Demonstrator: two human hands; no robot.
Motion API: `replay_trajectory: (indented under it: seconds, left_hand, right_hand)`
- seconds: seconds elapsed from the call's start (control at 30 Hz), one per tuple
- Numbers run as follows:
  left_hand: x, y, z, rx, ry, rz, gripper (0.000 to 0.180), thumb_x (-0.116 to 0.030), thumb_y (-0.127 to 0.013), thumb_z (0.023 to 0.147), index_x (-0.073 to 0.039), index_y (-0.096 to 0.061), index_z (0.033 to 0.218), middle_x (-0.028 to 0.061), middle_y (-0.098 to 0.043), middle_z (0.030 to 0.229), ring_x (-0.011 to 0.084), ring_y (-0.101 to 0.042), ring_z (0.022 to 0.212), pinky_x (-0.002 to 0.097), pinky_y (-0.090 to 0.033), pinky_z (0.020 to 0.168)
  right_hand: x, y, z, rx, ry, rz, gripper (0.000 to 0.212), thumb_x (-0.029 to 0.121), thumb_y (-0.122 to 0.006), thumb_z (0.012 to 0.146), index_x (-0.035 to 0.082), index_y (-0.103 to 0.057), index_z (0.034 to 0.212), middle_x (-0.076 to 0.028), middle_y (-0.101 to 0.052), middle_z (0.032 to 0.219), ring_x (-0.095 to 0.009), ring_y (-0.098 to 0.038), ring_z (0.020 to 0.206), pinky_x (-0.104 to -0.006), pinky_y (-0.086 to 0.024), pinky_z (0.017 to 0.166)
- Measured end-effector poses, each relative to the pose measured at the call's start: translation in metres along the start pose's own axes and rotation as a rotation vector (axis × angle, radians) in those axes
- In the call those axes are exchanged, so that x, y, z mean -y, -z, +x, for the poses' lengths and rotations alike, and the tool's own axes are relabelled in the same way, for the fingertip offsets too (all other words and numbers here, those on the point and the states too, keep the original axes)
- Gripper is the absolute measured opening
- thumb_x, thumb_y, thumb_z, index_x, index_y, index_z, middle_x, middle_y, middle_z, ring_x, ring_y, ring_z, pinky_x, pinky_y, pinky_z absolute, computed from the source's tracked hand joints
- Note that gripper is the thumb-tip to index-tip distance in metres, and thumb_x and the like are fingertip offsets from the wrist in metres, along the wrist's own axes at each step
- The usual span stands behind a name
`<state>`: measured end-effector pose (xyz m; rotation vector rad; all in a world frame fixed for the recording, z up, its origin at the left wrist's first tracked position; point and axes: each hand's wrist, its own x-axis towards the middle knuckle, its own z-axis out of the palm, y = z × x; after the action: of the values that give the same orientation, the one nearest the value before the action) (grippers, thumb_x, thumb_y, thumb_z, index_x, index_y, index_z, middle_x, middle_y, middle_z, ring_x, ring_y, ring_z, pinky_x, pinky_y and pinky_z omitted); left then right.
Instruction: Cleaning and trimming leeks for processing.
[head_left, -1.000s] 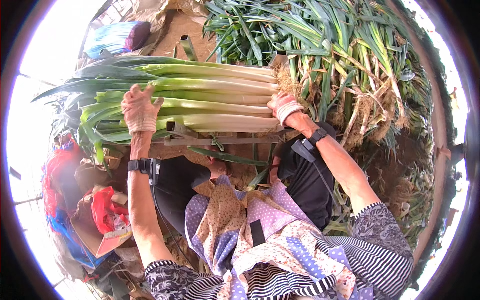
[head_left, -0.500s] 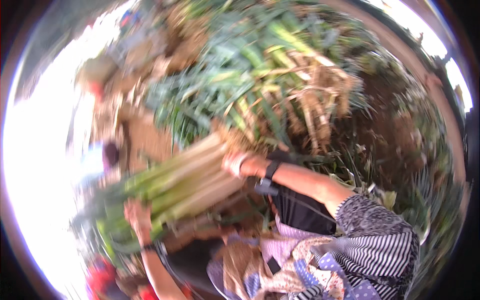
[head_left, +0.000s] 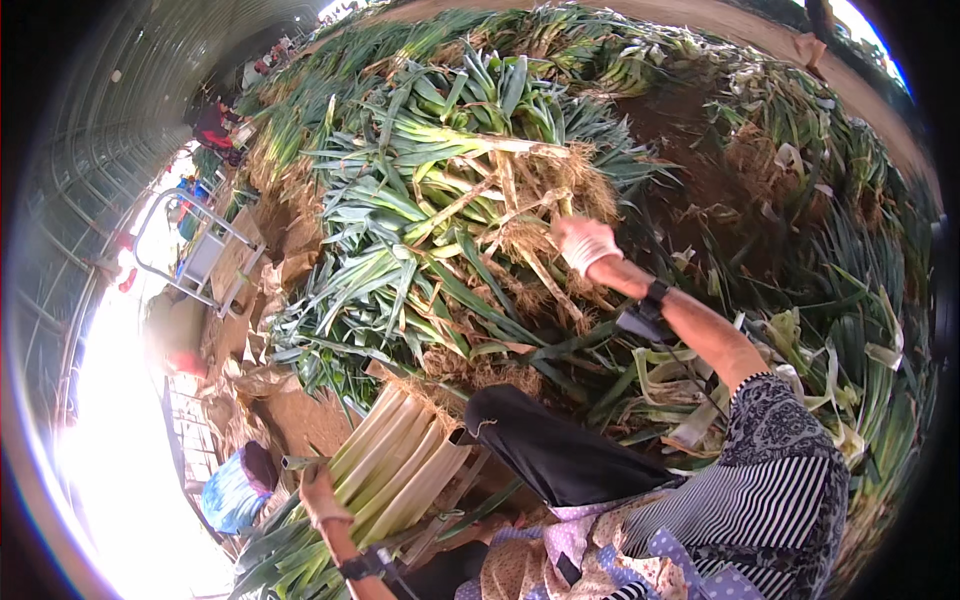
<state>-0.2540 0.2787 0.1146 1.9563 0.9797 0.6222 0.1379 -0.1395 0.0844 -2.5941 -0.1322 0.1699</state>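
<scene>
1. The left hand (head_left: 322,503), gloved, rests on the bundle of trimmed leeks (head_left: 385,480) lying on a low rack at the person's left knee. Its fingers lie flat over the stalks rather than closed round them, so the hand only presses. I judge that the bundle could roll or fan apart, since the stalks lie loose side by side and slope down toward the leafy end.

2. The dark trouser knee (head_left: 560,455) sits just beside the white ends of the bundle; a shift of the leg could nudge stalks off the rack.

3. The right hand (head_left: 585,243), also gloved, reaches well forward into the heap of untrimmed leeks (head_left: 440,200). Whether its fingers grip a stalk I cannot tell; they are partly buried among roots and dry leaves. With leaves and roots tangled across one another, pulling one leek out probably drags its neighbours and could bring part of the heap sliding down.

4. Farther off stands a metal trolley (head_left: 195,255), well apart from both hands, so no hazard to them.
</scene>
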Motion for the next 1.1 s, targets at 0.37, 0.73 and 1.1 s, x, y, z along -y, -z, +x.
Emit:
replay_trajectory:
  seconds: [0.37,0.73,1.1]
  left_hand:
    - [-0.166,-0.344,-0.097,0.852,0.356,-1.16,0.03,-0.028,-0.063,0.088,-0.001,-0.061,0.101,0.0072,-0.063,0.085,0.0169,-0.06,0.073,0.0293,-0.049,0.066]
    - [-0.136,-0.412,-0.104,0.719,0.654,-0.957,0.017,-0.022,-0.066,0.084,-0.006,-0.061,0.089,0.0052,-0.062,0.072,0.0171,-0.059,0.061,0.0302,-0.046,0.055]
    - [-0.115,-0.415,-0.06,0.385,0.488,-0.894,0.03,-0.03,-0.063,0.085,-0.005,-0.059,0.102,0.0021,-0.061,0.081,0.0148,-0.056,0.062,0.0297,-0.046,0.056]
  right_hand:
    - [-0.013,0.035,0.158,-0.504,0.343,-0.404,0.047,0.037,-0.072,0.067,0.006,-0.051,0.097,-0.011,-0.054,0.093,-0.03,-0.056,0.089,-0.0422,-0.047,0.07]
    - [-0.05,0.026,0.232,0.096,-0.064,-0.377,0.041,0.035,-0.066,0.072,-0.003,-0.064,0.087,-0.021,-0.065,0.085,-0.028,-0.064,0.076,-0.0425,-0.049,0.07]
    - [-0.029,-0.026,-0.075,0.064,-0.249,0.085,0.055,0.043,-0.071,0.065,0.007,-0.06,0.104,-0.021,-0.065,0.094,-0.039,-0.061,0.091,-0.0411,-0.049,0.077]
